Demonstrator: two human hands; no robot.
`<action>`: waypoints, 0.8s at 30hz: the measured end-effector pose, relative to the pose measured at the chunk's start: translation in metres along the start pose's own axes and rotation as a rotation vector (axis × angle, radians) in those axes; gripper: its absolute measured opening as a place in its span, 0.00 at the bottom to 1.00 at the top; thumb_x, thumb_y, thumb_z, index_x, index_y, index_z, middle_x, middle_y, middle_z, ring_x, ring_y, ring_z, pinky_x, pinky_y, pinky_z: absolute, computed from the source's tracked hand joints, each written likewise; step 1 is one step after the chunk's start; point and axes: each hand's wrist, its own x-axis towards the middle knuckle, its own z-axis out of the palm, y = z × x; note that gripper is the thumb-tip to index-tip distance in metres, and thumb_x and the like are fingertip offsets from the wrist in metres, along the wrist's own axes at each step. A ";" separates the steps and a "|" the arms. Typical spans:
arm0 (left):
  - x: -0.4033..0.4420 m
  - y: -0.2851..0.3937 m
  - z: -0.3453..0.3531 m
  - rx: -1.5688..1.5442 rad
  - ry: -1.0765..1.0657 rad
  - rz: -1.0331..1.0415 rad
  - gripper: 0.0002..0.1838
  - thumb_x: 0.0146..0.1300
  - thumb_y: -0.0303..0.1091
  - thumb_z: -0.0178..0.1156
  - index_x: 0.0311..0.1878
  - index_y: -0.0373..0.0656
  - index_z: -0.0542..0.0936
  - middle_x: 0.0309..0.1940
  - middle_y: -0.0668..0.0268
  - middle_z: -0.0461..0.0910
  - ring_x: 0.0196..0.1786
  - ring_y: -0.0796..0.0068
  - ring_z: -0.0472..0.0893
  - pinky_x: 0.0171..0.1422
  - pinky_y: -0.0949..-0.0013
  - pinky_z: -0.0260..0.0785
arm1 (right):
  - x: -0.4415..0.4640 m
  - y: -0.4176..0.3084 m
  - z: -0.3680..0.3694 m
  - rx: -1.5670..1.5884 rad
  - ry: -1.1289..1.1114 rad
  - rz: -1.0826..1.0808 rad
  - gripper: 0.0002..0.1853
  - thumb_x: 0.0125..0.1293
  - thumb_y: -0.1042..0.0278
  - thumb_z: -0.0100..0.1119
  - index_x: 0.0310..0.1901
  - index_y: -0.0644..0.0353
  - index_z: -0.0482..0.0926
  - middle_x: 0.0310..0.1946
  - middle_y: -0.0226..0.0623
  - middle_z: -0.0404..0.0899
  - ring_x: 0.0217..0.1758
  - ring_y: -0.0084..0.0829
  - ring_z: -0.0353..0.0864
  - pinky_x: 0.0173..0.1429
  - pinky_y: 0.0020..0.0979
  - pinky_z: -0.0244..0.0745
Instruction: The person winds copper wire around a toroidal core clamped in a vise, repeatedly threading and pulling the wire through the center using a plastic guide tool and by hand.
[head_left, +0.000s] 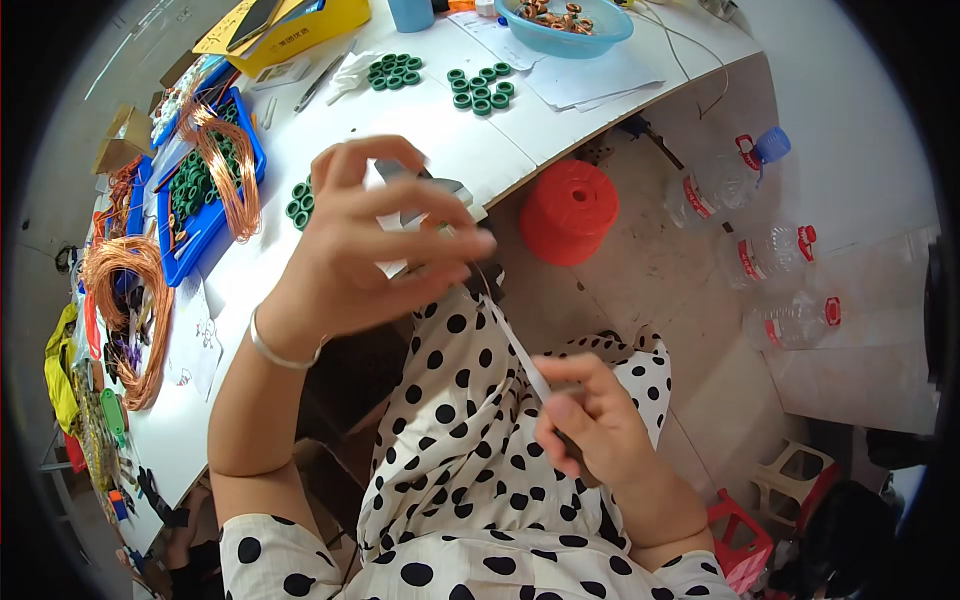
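My left hand (pixel 375 235), with a bangle on its wrist, is raised at the table edge. Its fingers are spread and smeared by motion, and I make out nothing held in them. Behind them a grey and white object (pixel 450 187) shows only in part. Over my lap, my right hand (pixel 595 420) is closed on a thin white strip (pixel 520 352) that slants up toward my left hand. A fine line, perhaps wire, runs from its tip toward my left fingers. Several green rings (pixel 299 205) lie on the table just beyond my left wrist.
More green rings (pixel 482 88) sit farther back on the white table (pixel 430 140). Copper wire coils (pixel 130 300) and a blue tray (pixel 178 250) are at the left. A blue bowl (pixel 565 40) holds copper-coloured rings. A red stool (pixel 570 212) and water bottles (pixel 770 258) stand at the right.
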 end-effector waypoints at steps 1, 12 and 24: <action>0.003 0.011 -0.002 0.169 -0.005 0.091 0.07 0.57 0.31 0.68 0.38 0.45 0.86 0.31 0.71 0.81 0.42 0.73 0.76 0.50 0.70 0.66 | -0.001 0.001 -0.002 0.000 0.002 0.003 0.17 0.76 0.62 0.45 0.62 0.53 0.64 0.19 0.29 0.69 0.13 0.15 0.63 0.18 0.18 0.60; -0.018 -0.040 0.031 -0.189 0.292 -0.780 0.09 0.58 0.35 0.68 0.40 0.42 0.86 0.32 0.70 0.82 0.40 0.79 0.78 0.48 0.72 0.69 | 0.071 -0.018 0.026 0.123 0.053 0.012 0.17 0.76 0.63 0.45 0.63 0.53 0.63 0.19 0.29 0.69 0.14 0.16 0.64 0.17 0.19 0.61; 0.008 0.022 0.004 0.536 0.028 0.224 0.08 0.54 0.34 0.70 0.37 0.46 0.87 0.29 0.69 0.83 0.41 0.75 0.76 0.48 0.75 0.66 | 0.010 0.005 -0.004 0.043 -0.004 0.019 0.17 0.75 0.64 0.46 0.63 0.54 0.64 0.19 0.32 0.70 0.12 0.17 0.64 0.17 0.18 0.61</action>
